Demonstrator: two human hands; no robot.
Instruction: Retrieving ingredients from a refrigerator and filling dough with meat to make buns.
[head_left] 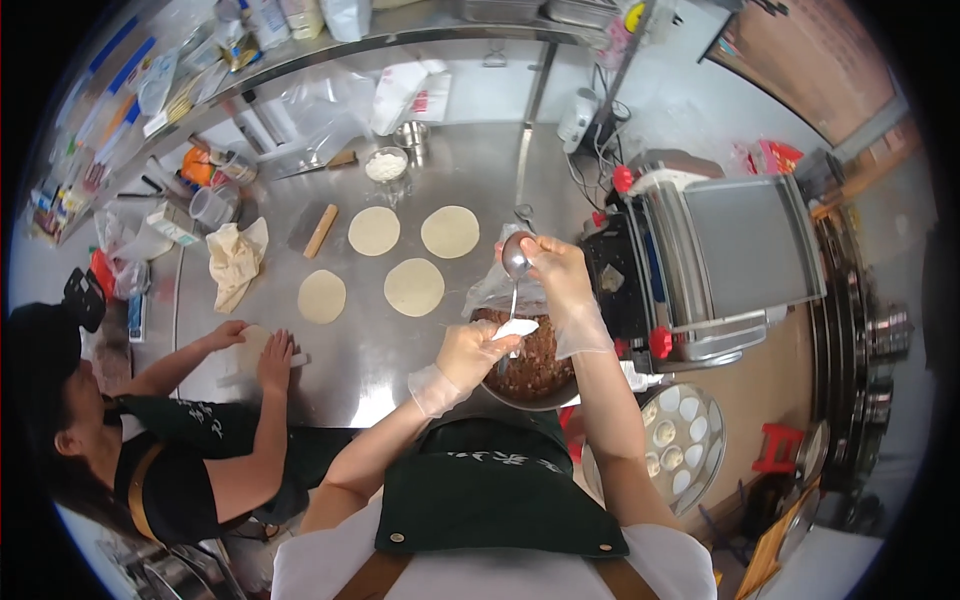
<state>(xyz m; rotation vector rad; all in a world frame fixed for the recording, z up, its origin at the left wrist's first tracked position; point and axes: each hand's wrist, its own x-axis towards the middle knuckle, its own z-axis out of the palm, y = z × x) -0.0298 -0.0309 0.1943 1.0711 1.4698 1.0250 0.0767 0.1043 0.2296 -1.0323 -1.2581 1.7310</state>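
Observation:
My right hand [560, 272], in a clear plastic glove, holds a shiny metal spoon [516, 262] by its bowl end, the handle pointing down. My left hand [470, 355], gloved too, pinches a small white piece [517, 328] against the lower part of the handle. Whether this is paper or something else I cannot tell. Right below both hands is a metal bowl of brown minced filling [540, 372]. A crumpled clear plastic bag [498, 292] lies beside the bowl.
Several flat dough rounds [414, 287], a rolling pin [320, 231] and a bowl of flour [386, 166] rest on the steel table [370, 350]. At left a co-worker's hands [275, 362] press dough. A roller machine [735, 250] stands right, a round tray [690, 440] with pieces below it.

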